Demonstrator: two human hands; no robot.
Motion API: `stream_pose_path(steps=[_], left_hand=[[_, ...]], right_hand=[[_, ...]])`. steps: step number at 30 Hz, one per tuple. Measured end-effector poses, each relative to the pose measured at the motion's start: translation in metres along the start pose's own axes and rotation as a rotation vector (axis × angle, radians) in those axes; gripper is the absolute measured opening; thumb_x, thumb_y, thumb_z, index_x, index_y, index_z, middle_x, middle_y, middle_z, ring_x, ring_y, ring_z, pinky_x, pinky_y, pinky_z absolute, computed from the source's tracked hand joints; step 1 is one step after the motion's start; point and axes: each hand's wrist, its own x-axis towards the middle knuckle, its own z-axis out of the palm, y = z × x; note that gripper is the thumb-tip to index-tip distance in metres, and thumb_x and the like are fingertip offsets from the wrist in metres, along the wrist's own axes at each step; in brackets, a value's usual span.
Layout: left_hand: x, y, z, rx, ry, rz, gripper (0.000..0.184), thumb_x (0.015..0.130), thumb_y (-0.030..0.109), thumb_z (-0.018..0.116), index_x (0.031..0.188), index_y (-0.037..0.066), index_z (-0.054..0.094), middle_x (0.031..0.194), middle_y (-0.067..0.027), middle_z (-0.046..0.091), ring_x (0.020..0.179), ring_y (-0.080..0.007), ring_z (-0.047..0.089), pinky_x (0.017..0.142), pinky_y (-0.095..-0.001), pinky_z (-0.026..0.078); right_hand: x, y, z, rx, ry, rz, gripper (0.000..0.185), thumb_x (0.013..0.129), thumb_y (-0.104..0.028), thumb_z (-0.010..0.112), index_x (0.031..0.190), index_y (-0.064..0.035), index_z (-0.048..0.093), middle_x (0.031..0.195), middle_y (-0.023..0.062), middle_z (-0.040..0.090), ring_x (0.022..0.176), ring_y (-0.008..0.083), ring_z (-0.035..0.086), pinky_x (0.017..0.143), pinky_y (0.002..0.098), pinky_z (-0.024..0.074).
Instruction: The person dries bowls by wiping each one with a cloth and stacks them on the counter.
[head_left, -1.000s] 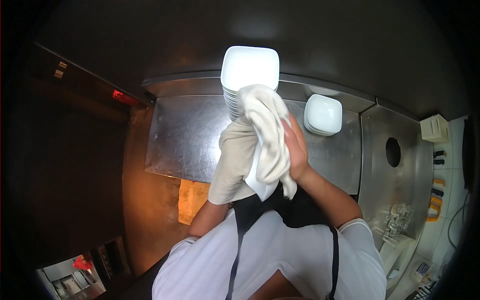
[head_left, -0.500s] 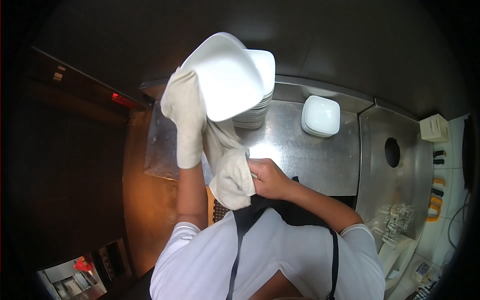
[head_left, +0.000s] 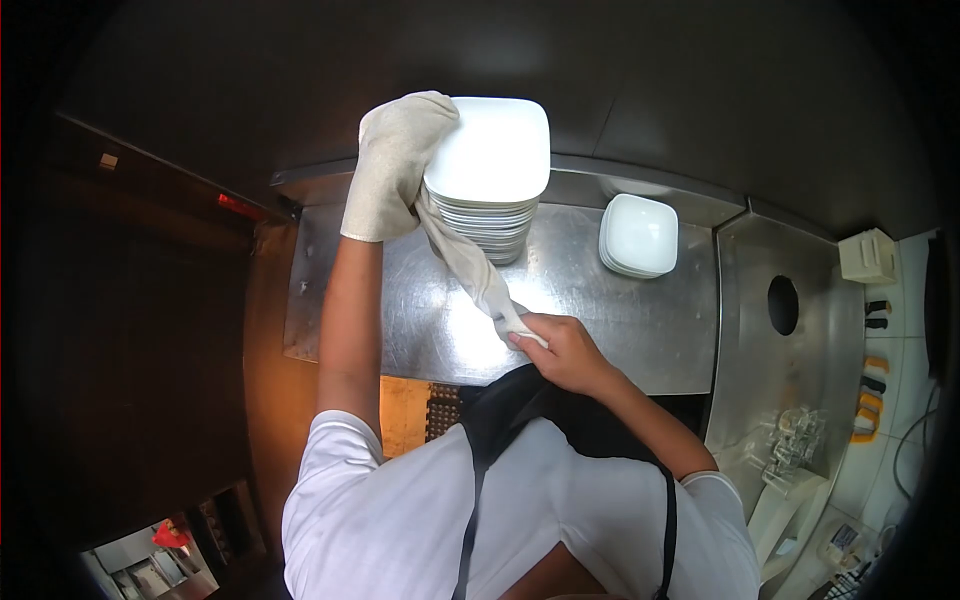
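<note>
My left hand (head_left: 400, 160), covered to the wrist by a beige cloth with a hemmed edge, grips the left edge of the top white plate (head_left: 490, 148). That square plate lies flat on a tall stack of white plates (head_left: 485, 228); the fingers are hidden inside the fabric. A twisted length of the beige cloth (head_left: 465, 262) stretches from the left hand down to my right hand (head_left: 565, 352). My right hand is closed around its lower end, in front of the stack and above the steel counter (head_left: 610, 335).
A short stack of small white square dishes (head_left: 640, 235) stands on the counter to the right. Farther right are a steel surface with a round dark hole (head_left: 783, 305), clear glassware (head_left: 797, 440) and orange-handled tools (head_left: 868, 415). A dark wall rises behind the counter.
The plate in my left hand has gone from tilted above the stack to flat on top of it. My right hand has moved slightly right, and the cloth is now stretched out.
</note>
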Motion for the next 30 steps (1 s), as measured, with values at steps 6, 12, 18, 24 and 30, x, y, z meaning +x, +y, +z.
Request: stream_pose_path(steps=[6, 12, 18, 24, 30], left_hand=[[-0.010, -0.026, 0.015, -0.399, 0.382, -0.097, 0.024, 0.099, 0.027, 0.062, 0.102, 0.005, 0.072, 0.090, -0.0078, 0.070, 0.081, -0.0186, 0.066, 0.074, -0.0341, 0.053], [-0.049, 0.002, -0.027, -1.373, 0.390, -0.704, 0.032, 0.108, 0.035, 0.050, 0.084, 0.014, 0.053, 0.075, 0.0027, 0.049, 0.068, -0.0094, 0.052, 0.063, -0.0301, 0.045], [-0.091, 0.021, -0.001, -0.632, 0.594, -0.534, 0.028, 0.111, 0.024, 0.041, 0.100, 0.005, 0.059, 0.093, -0.0019, 0.057, 0.089, -0.0110, 0.058, 0.081, -0.0286, 0.051], [-0.109, 0.004, 0.140, -1.024, 0.538, -0.496, 0.027, 0.107, 0.010, 0.048, 0.131, -0.002, 0.050, 0.120, -0.0041, 0.056, 0.110, -0.0105, 0.055, 0.100, -0.0218, 0.045], [-0.102, 0.009, 0.161, -2.089, 0.407, -0.638, 0.036, 0.113, 0.010, 0.041, 0.146, -0.003, 0.040, 0.133, -0.0071, 0.053, 0.120, -0.0102, 0.054, 0.110, -0.0191, 0.043]], right_hand=[[-0.001, 0.022, -0.014, -0.200, 0.195, -0.024, 0.030, 0.093, -0.015, 0.074, 0.118, -0.0005, 0.071, 0.106, 0.0185, 0.075, 0.094, 0.0352, 0.073, 0.084, 0.0400, 0.0575], [0.000, 0.052, -0.058, -0.429, 0.394, -0.012, 0.034, 0.087, -0.014, 0.078, 0.118, -0.0007, 0.072, 0.113, 0.0183, 0.074, 0.098, 0.0317, 0.073, 0.085, 0.0371, 0.0580], [0.057, 0.048, -0.082, 0.040, 0.520, -0.005, 0.038, 0.097, -0.022, 0.074, 0.127, -0.0014, 0.068, 0.127, 0.0154, 0.070, 0.114, 0.0234, 0.069, 0.093, 0.0349, 0.0553], [0.190, 0.020, -0.098, -0.158, 0.600, -0.005, 0.046, 0.096, -0.037, 0.072, 0.125, -0.0015, 0.069, 0.118, 0.0168, 0.074, 0.109, 0.0292, 0.071, 0.093, 0.0383, 0.0553], [0.227, 0.007, -0.104, -0.644, 0.522, -0.003, 0.034, 0.096, -0.031, 0.067, 0.095, 0.0027, 0.075, 0.101, 0.0250, 0.073, 0.093, 0.0431, 0.069, 0.084, 0.0502, 0.0547]])
